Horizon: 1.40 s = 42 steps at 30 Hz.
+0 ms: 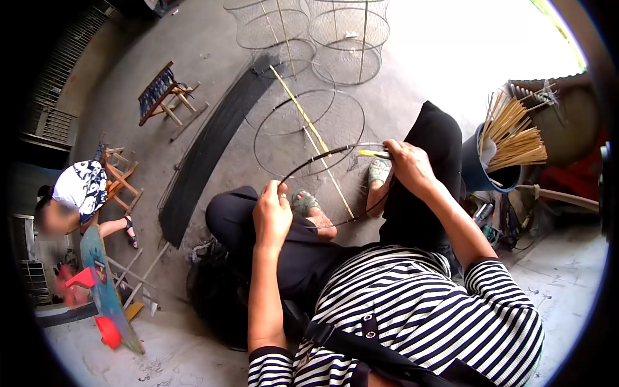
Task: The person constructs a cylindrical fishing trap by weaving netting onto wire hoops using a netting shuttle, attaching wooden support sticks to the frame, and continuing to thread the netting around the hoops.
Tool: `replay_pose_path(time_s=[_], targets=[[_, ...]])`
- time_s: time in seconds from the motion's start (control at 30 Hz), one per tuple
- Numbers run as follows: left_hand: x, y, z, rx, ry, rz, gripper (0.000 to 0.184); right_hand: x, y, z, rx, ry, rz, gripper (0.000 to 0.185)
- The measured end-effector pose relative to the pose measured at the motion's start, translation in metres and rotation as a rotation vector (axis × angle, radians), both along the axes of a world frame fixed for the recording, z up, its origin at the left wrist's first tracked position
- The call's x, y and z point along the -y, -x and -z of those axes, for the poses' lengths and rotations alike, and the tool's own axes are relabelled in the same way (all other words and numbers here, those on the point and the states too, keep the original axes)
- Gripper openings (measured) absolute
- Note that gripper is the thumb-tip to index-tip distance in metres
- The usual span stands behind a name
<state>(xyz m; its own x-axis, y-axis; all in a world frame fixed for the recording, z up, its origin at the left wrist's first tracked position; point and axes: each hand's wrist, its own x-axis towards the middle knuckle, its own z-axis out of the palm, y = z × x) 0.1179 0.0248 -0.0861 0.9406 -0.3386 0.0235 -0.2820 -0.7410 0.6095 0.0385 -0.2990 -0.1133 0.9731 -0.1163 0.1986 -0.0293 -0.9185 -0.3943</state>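
Observation:
Above my lap, a dark wire hoop (309, 160) is held between my two hands. My left hand (273, 216) is closed round the hoop's left side. At the upper right of the hoop, my right hand (409, 166) pinches the rim, and a small yellow-green tool (374, 154) sticks out leftward from its fingers. Thin netting joins this hoop to another wire hoop (256, 145) beyond my knees. A yellowish stick (293, 97) and a thinner pale stick run lengthwise through the netting.
Finished-looking net cages (271, 29) stand at the top. A blue bucket (472, 158) of bamboo strips (516, 142) is right of my knee. A black strip (216, 138), a folding stool (158, 93) and a seated person (80, 190) by a small table (106, 290) are left.

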Motion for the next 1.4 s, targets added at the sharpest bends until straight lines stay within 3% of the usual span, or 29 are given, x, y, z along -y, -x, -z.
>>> replay_pose_path(time_s=[0.07, 0.17, 0.2, 0.27, 0.3, 0.37, 0.4, 0.47, 0.6, 0.67, 0.77, 0.9, 1.1, 1.2, 1.27, 1.33, 1.4], targets=[[0.017, 0.015, -0.013, 0.522, -0.145, -0.066, 0.028, -0.007, 0.005, -0.018, 0.251, 0.061, -0.004, 0.032], [0.029, 0.022, -0.031, 0.624, 0.139, 0.022, 0.027, -0.013, 0.011, -0.043, 0.277, -0.127, 0.032, 0.042], [0.034, 0.027, -0.035, 0.430, 0.276, 0.046, 0.018, -0.015, 0.010, -0.048, 0.259, -0.219, 0.035, 0.042], [0.044, 0.028, -0.037, -0.597, 0.969, -0.067, 0.012, -0.027, 0.003, -0.058, 0.290, -0.262, -0.048, 0.039], [0.045, 0.025, -0.027, -0.730, 0.975, -0.078, 0.010, -0.033, -0.001, -0.059, 0.288, -0.179, -0.099, 0.036], [0.057, 0.027, -0.027, -0.170, 0.566, -0.025, 0.019, -0.044, -0.016, -0.059, 0.357, -0.067, -0.191, 0.037], [0.057, 0.024, -0.026, 0.152, 0.371, 0.062, 0.024, -0.049, -0.022, -0.060, 0.358, -0.097, -0.213, 0.047], [0.061, 0.006, -0.023, 0.577, 0.190, 0.010, 0.032, -0.055, -0.034, -0.051, 0.349, -0.084, -0.210, 0.053], [0.063, -0.023, -0.017, 0.566, 0.048, 0.019, 0.036, -0.060, -0.051, -0.051, 0.301, -0.024, -0.201, 0.070], [0.065, -0.029, -0.018, 0.549, 0.070, 0.029, 0.024, -0.059, -0.056, -0.048, 0.309, 0.008, -0.228, 0.078], [0.058, -0.036, -0.021, 0.606, 0.107, 0.100, 0.010, -0.060, -0.059, -0.047, 0.295, 0.018, -0.218, 0.072], [0.049, -0.034, -0.025, 0.424, 0.282, 0.077, 0.010, -0.063, -0.063, -0.048, 0.306, 0.012, -0.215, 0.052], [0.056, -0.034, -0.032, 0.434, 0.356, -0.070, 0.010, -0.072, -0.065, -0.040, 0.390, 0.009, -0.241, 0.018], [0.063, -0.026, -0.032, 0.441, 0.378, 0.053, 0.013, -0.070, -0.070, -0.036, 0.446, -0.007, -0.233, 0.019], [0.061, -0.019, -0.033, 0.479, 0.232, 0.292, 0.015, -0.066, -0.071, -0.038, 0.433, -0.004, -0.251, 0.019], [0.051, -0.012, -0.014, 0.479, 0.213, 0.251, 0.018, -0.059, -0.068, -0.043, 0.395, -0.008, -0.290, 0.019], [0.045, -0.006, -0.007, 0.560, 0.197, 0.175, 0.019, -0.047, -0.061, -0.050, 0.276, -0.241, -0.289, 0.032]])
